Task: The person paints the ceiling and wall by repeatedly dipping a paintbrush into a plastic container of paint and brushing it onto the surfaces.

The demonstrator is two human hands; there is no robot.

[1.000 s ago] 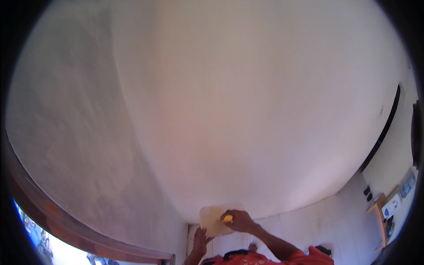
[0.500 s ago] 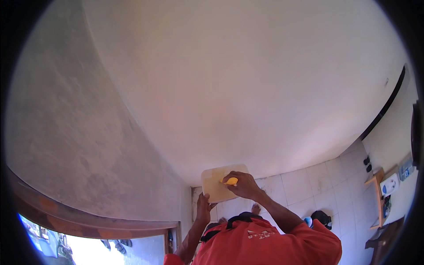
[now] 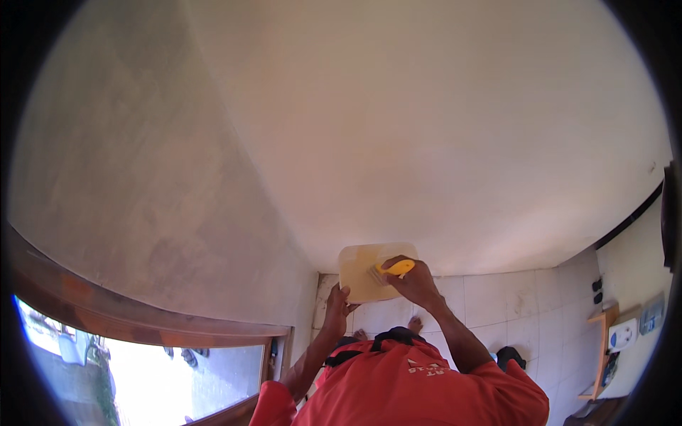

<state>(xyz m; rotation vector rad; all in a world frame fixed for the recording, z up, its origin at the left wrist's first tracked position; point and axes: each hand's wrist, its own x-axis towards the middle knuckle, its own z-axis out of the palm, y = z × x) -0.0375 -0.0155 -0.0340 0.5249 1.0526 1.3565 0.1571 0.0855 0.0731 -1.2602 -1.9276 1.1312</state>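
Note:
A pale, translucent plastic container (image 3: 355, 290) with rounded corners is held out in front of me, near the foot of the white wall. My left hand (image 3: 339, 305) is closed on its near left edge, thumb at the rim. In my right hand (image 3: 420, 285) is a paintbrush with a yellow handle (image 3: 400, 268), gripped between the fingers. The pale bristles (image 3: 377, 275) point left, over or inside the container; whether they touch its bottom I cannot tell.
A smooth white wall (image 3: 426, 149) rises ahead and meets a grey, patchy wall (image 3: 142, 177) at a corner. Lower left lies a wooden-framed opening (image 3: 177, 319) with bright light beyond. Pale floor tiles (image 3: 490, 302) run right towards a wooden shelf (image 3: 602, 355). My feet stand below the container.
The whole view has shifted, and the container sits higher and further right in it. The brush has turned in my right hand, so its bristles and more of the yellow handle show.

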